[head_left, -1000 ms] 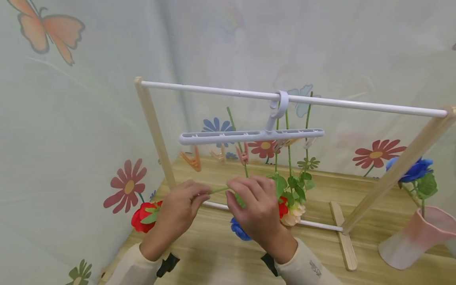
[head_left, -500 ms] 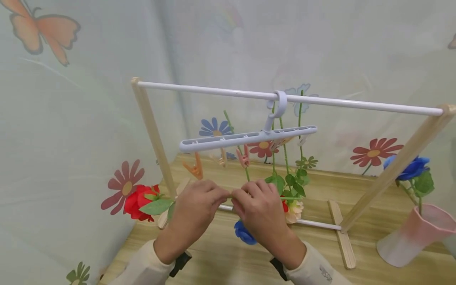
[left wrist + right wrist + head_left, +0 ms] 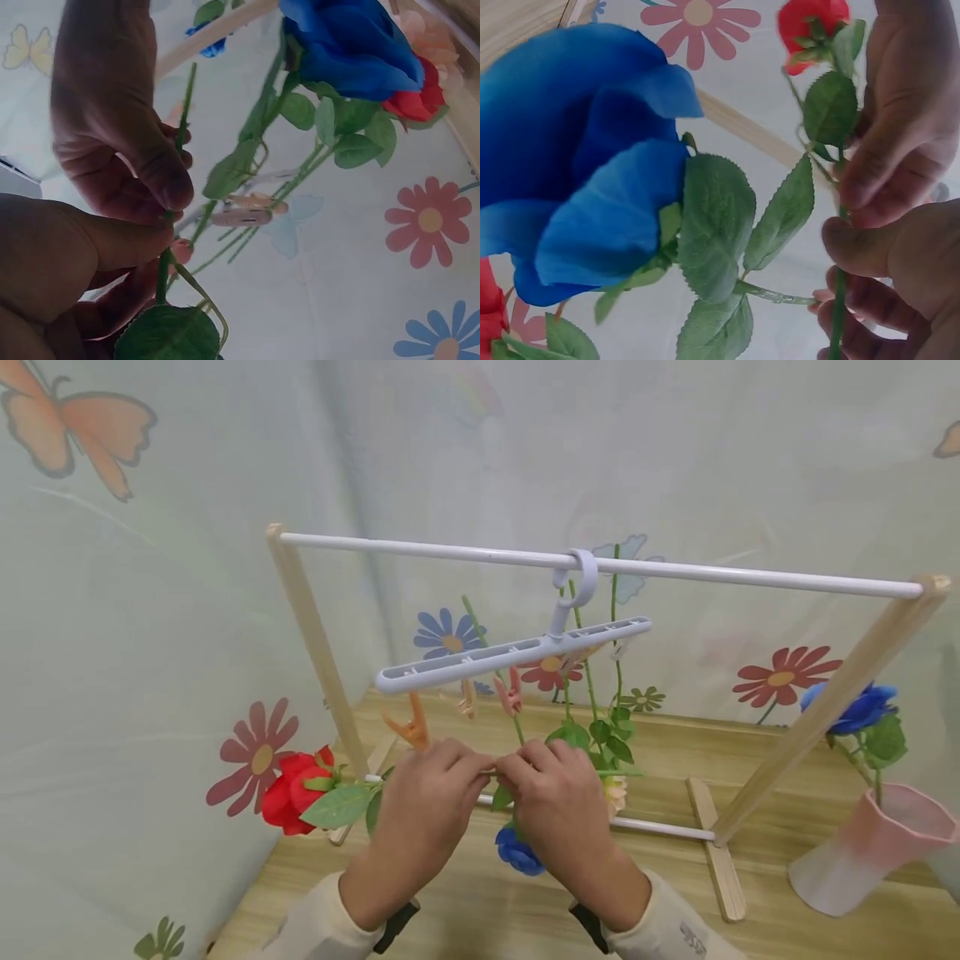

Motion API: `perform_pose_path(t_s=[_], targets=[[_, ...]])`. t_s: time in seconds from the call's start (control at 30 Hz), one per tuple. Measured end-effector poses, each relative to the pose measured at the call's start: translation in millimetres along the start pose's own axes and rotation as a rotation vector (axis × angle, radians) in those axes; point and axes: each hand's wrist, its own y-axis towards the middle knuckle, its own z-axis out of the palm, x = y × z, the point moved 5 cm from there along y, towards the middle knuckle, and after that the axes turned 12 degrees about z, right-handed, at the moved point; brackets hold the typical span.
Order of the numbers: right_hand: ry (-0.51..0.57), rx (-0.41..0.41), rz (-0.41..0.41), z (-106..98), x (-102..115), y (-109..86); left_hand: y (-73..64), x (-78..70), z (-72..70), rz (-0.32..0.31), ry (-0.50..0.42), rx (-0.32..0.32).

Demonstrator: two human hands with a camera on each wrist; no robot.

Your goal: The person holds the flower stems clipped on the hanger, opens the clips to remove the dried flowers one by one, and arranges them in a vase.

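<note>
Pinching red rose (image 3: 292, 793) by stem (image 3: 838, 315): left hand (image 3: 427, 802) and right hand (image 3: 564, 797) close together, thumbs and fingertips closed on it. Rose held sideways, below hanger (image 3: 465, 664) in head view; bloom (image 3: 810, 28) out past left hand, stem end past right. Knuckles hide stem's middle there; bloom cut off from left wrist view. Blue rose (image 3: 517, 852) partly covered by right hand, peach flower (image 3: 616, 793) too. Clips (image 3: 619, 649) at hanger's right end hard to make out. Vase (image 3: 862, 860) flower (image 3: 862, 708) partly behind post (image 3: 873, 668).

This looks like a small staged corner: pale sheeting (image 3: 187, 610) printed with butterflies (image 3: 108, 422) and flowers (image 3: 262, 758) hangs behind and left of a wood-grain table (image 3: 465, 902).
</note>
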Motion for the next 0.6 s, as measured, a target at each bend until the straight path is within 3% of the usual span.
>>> perform_pose_path(t_s=[0.13, 0.37, 0.5, 0.6], targets=[[0.044, -0.061, 0.027, -4.2, -5.8, -1.6, 1.1, -8.3, -8.8, 0.016, -0.063, -0.042], [0.115, -0.13, 0.076, -14.0, -21.6, -3.7, -0.4, -27.8, -19.2, 0.123, -0.244, -0.086], [0.139, -0.186, 0.062, -20.0, -32.1, -3.9, -3.4, -34.9, -18.7, 0.145, -0.351, -0.067], [0.137, -0.21, 0.045, -24.9, -40.7, -4.3, -6.2, -38.8, -12.8, 0.138, -0.413, -0.008]])
